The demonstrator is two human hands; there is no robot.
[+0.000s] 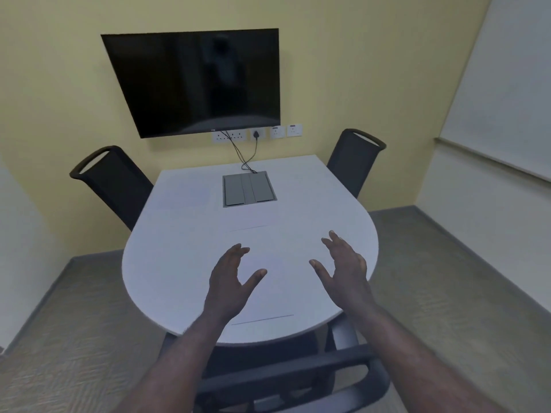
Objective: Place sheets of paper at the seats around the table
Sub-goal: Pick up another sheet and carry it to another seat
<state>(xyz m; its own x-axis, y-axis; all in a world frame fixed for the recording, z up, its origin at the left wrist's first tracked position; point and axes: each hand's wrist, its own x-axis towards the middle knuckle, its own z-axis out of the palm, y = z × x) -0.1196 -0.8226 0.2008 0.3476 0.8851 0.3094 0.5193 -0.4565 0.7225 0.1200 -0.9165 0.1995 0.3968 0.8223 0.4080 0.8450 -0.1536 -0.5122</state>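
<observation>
Along the left edge of the white, round-ended surface [167,263] a black mesh-backed chair [114,183] stands tucked in beside the rim, with open grey carpet [74,308] below and to the left of it. A faint white sheet of paper [183,193] lies flat on the surface just beside that chair, well inside the edge; its outline is hard to make out against the white top. Nearer the camera, another white sheet of paper [262,272] lies at the near seat, its near border showing as a thin dark line close to the rounded rim. Over this sheet the left hand [231,281] hovers with fingers spread and nothing held. A grey rectangular recessed cable box [249,189] sits in the middle of the surface, its two flaps shut so its contents cannot be seen; black cables [246,158] run from its far side up to the wall sockets [258,134] under the dark wall-mounted screen [196,81]. The right hand [343,263] is likewise spread and empty, above the sheet's right side. A second black chair [354,159] stands at the far right edge.
</observation>
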